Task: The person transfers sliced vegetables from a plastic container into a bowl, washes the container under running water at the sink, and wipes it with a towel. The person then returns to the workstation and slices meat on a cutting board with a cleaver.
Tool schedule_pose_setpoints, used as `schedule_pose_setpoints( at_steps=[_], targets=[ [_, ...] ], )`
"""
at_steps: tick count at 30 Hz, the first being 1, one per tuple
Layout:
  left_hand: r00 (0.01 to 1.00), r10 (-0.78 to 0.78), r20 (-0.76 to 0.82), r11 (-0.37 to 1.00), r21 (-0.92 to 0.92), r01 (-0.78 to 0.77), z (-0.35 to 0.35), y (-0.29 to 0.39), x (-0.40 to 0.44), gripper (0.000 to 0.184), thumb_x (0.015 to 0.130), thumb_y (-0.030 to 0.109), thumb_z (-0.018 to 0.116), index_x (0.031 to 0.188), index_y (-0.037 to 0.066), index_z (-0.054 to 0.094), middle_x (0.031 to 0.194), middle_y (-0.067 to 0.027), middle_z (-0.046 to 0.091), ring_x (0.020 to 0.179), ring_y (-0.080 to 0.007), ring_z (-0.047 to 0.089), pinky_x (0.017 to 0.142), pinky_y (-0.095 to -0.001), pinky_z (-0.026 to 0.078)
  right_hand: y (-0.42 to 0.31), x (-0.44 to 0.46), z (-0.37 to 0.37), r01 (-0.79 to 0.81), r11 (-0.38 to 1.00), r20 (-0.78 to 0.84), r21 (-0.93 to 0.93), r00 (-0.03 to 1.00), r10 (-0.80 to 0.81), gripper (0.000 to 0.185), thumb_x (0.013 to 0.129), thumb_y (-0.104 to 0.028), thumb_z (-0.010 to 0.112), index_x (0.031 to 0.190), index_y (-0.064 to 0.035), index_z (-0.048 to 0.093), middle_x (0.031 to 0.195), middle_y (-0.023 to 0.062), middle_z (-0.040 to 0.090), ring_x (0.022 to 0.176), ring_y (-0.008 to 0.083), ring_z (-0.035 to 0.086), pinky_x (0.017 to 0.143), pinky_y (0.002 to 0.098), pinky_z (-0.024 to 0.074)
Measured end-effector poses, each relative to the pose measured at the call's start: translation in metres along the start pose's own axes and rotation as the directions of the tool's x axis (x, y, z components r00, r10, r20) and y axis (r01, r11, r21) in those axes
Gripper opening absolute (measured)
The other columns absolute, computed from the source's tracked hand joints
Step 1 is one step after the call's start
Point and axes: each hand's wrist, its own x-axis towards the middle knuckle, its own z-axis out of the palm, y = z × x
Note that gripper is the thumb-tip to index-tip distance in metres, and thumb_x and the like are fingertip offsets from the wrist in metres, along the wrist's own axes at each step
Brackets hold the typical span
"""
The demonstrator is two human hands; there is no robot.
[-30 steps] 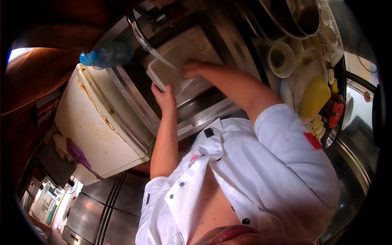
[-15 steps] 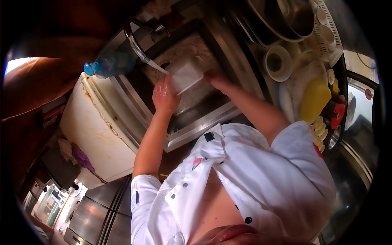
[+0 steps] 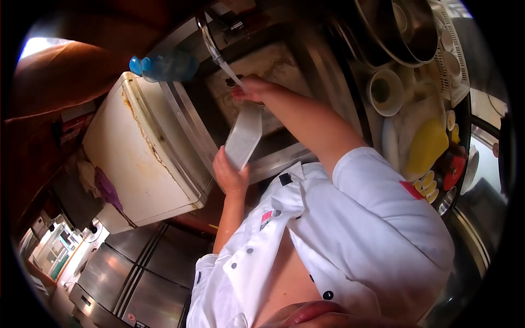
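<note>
Tilted over the near edge of the sink point(image 3: 279, 161), a pale translucent plastic container point(image 3: 245, 136) is gripped at its lower end by my left hand point(image 3: 232, 174). My right hand point(image 3: 250, 89) is just beyond the container's far end, under the water from the curved faucet point(image 3: 210, 41). Its fingers are spread and hold nothing. Water runs over the right fingers.
Bottles with blue caps point(image 3: 169, 66) stand left of the faucet, behind a rusty white appliance point(image 3: 142, 147). On the right are a round white tub point(image 3: 384, 92), metal pans point(image 3: 415, 30), a yellow item point(image 3: 428, 143) and a white rack point(image 3: 455, 60).
The container has moved nearer my body in my left hand and now slants lengthwise. My right hand has left its right side and moved left under the water.
</note>
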Motion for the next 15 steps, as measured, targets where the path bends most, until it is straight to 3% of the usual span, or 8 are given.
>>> schedule_pose_setpoints(
  at_steps=[2, 6, 8, 9, 11, 12, 14, 15],
  targets=[
    [0.999, -0.005, -0.047, 1.0, -0.013, 0.005, -0.002, -0.002, -0.006, 0.081, 0.063, 0.006, 0.079, 0.137, 0.002, 0.046, 0.124, -0.0207, 0.057, 0.116, -0.042, 0.054, 0.101, -0.0482, 0.044, 0.018, 0.012, -0.005, -0.043, 0.998, -0.014, 0.048, 0.999, 0.043, 0.022, 0.098, -0.012, 0.049, 0.112, 0.0011, 0.058, 0.096, 0.0191, 0.066, 0.084, 0.0291, 0.069, 0.071, 0.0407, 0.062],
    [0.994, 0.015, -0.106, 0.999, -0.048, -0.02, -0.009, -0.008, -0.01, 0.078, 0.064, 0.004, 0.078, 0.136, 0.001, 0.047, 0.124, -0.0212, 0.058, 0.114, -0.0423, 0.055, 0.099, -0.0483, 0.046, 0.021, -0.011, -0.012, 0.132, 0.842, -0.041, -0.524, 0.983, -0.179, 0.023, 0.1, -0.016, 0.045, 0.108, -0.0023, 0.062, 0.088, 0.0162, 0.068, 0.085, 0.0302, 0.069, 0.073, 0.0401, 0.0608],
    [0.993, 0.012, -0.118, 0.998, -0.067, -0.02, -0.011, -0.009, -0.013, 0.078, 0.064, 0.003, 0.078, 0.135, 0.001, 0.047, 0.124, -0.0211, 0.058, 0.114, -0.0421, 0.055, 0.099, -0.0481, 0.046, 0.014, -0.033, -0.01, 0.291, 0.076, 0.266, -0.954, 0.935, -0.234, 0.022, 0.096, -0.016, 0.049, 0.107, -0.0043, 0.064, 0.095, 0.0148, 0.068, 0.09, 0.0309, 0.067, 0.082, 0.0422, 0.0576],
    [0.992, 0.003, -0.123, 0.997, -0.077, -0.013, -0.011, -0.01, -0.013, 0.077, 0.064, 0.003, 0.078, 0.135, 0.001, 0.048, 0.124, -0.0211, 0.058, 0.114, -0.042, 0.056, 0.099, -0.0479, 0.046, 0.016, -0.037, -0.012, 0.292, 0.068, 0.269, -0.954, 0.935, -0.232, 0.022, 0.096, -0.016, 0.049, 0.107, -0.0043, 0.064, 0.095, 0.0148, 0.068, 0.09, 0.0309, 0.067, 0.082, 0.0422, 0.0576],
    [0.991, -0.003, -0.134, 0.996, -0.086, -0.008, -0.012, -0.01, -0.013, 0.077, 0.064, 0.003, 0.078, 0.135, 0.001, 0.048, 0.124, -0.0211, 0.058, 0.114, -0.042, 0.056, 0.099, -0.0478, 0.046, 0.02, -0.041, -0.013, 0.452, -0.426, 0.557, -0.784, 0.815, -0.16, 0.019, 0.09, -0.015, 0.052, 0.099, -0.0065, 0.066, 0.103, 0.0113, 0.066, 0.097, 0.0311, 0.065, 0.087, 0.0439, 0.0538],
    [0.991, -0.005, -0.136, 0.996, -0.09, -0.008, -0.013, -0.01, -0.013, 0.077, 0.064, 0.002, 0.078, 0.134, 0.001, 0.048, 0.124, -0.021, 0.058, 0.115, -0.0419, 0.056, 0.1, -0.0476, 0.046, 0.022, -0.042, -0.015, 0.451, -0.429, 0.558, -0.783, 0.814, -0.161, 0.019, 0.09, -0.015, 0.052, 0.099, -0.0065, 0.066, 0.103, 0.0113, 0.066, 0.097, 0.0311, 0.065, 0.087, 0.0439, 0.0538],
    [0.991, 0.0, -0.136, 0.995, -0.096, -0.013, -0.014, -0.009, -0.014, 0.077, 0.064, 0.002, 0.078, 0.134, 0.001, 0.048, 0.124, -0.021, 0.058, 0.115, -0.0419, 0.056, 0.1, -0.0474, 0.046, 0.025, -0.047, -0.022, 0.452, -0.82, 0.811, -0.351, 0.584, -0.026, 0.018, 0.087, -0.016, 0.053, 0.096, -0.0075, 0.067, 0.108, 0.0109, 0.063, 0.101, 0.031, 0.064, 0.086, 0.0448, 0.0539],
    [0.992, -0.003, -0.127, 0.996, -0.094, -0.009, -0.014, -0.008, -0.014, 0.077, 0.063, 0.002, 0.078, 0.134, 0.001, 0.048, 0.124, -0.0209, 0.058, 0.115, -0.0419, 0.056, 0.1, -0.0473, 0.046, 0.027, -0.049, -0.025, 0.446, -0.822, 0.81, -0.354, 0.585, -0.031, 0.018, 0.087, -0.016, 0.053, 0.096, -0.0075, 0.067, 0.108, 0.0109, 0.063, 0.101, 0.031, 0.064, 0.086, 0.0448, 0.0539]
  ],
)
